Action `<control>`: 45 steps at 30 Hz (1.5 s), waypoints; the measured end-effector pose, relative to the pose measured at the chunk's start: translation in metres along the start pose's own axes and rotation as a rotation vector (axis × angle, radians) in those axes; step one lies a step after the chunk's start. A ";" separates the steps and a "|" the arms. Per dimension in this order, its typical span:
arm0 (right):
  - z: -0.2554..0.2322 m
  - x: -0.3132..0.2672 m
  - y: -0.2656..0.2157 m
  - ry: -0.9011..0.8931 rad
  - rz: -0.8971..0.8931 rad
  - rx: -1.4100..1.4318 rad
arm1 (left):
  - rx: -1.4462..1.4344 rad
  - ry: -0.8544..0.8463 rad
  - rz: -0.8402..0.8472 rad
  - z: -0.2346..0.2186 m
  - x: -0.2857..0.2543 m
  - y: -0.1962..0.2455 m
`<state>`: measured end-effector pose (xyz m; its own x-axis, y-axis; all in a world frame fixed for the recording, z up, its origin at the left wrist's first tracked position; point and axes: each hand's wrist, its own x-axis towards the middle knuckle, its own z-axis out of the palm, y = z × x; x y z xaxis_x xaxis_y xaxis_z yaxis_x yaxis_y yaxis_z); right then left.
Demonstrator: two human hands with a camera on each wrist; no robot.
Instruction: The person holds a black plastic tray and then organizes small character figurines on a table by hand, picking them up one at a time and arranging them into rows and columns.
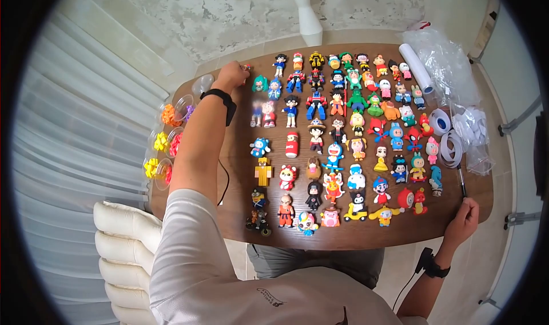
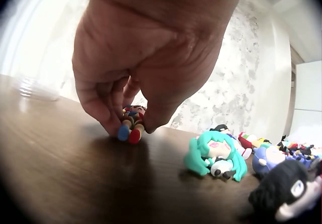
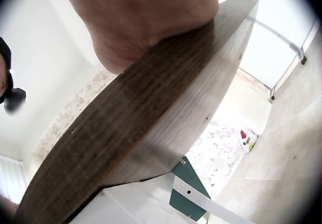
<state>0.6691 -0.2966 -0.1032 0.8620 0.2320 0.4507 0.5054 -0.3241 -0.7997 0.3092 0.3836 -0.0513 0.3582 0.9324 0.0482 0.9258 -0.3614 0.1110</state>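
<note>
The left hand (image 1: 233, 74) has its grip closed on a small figure (image 2: 133, 123), pinched between thumb and fingers at the far left of the desk (image 1: 237, 125). That figure shows 1 blue shoe and 1 red shoe, near the teal-haired doll (image 2: 216, 156). A clear container (image 1: 203, 85) sits just beside the left wrist. The right hand (image 1: 462, 221) rests at the near right edge with curled fingers, its grip meeting the end of a pen (image 1: 462, 182); whether it holds this, I cannot tell. Beyond lie 2 tape rolls (image 1: 452, 149) and a paper roll (image 1: 416, 67).
</note>
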 end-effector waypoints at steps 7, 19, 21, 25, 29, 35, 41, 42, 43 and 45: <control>0.000 0.001 -0.002 -0.014 0.022 0.010 | -0.140 -0.143 0.060 -0.004 0.020 0.059; -0.001 0.001 0.002 -0.013 0.015 -0.014 | -0.083 -0.185 0.078 -0.002 0.014 0.063; 0.001 0.002 -0.002 -0.001 -0.015 -0.007 | -0.122 -0.202 0.085 -0.004 0.008 0.062; 0.000 0.002 0.002 0.009 -0.025 0.002 | -0.230 -0.155 0.040 -0.006 0.001 0.059; 0.000 0.003 0.002 0.005 -0.012 0.011 | -0.178 -0.280 0.003 -0.028 -0.023 0.056; 0.000 0.002 -0.002 0.001 -0.025 0.002 | -0.132 -0.294 0.041 -0.015 -0.037 0.045; -0.001 0.003 -0.001 0.004 -0.037 0.009 | -0.051 -0.351 0.064 -0.022 -0.046 0.056; 0.001 0.004 -0.003 0.011 -0.042 0.004 | -0.048 -0.375 0.028 -0.025 -0.047 0.059; 0.002 0.004 -0.004 0.021 -0.047 0.003 | -0.044 -0.394 -0.008 -0.029 -0.048 0.061; 0.001 0.004 -0.008 0.012 -0.048 -0.008 | -0.041 -0.363 0.107 -0.023 -0.047 0.054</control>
<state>0.6684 -0.2919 -0.0959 0.8373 0.2362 0.4931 0.5461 -0.3205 -0.7739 0.3396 0.3203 -0.0251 0.4786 0.8278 -0.2927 0.8780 -0.4494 0.1646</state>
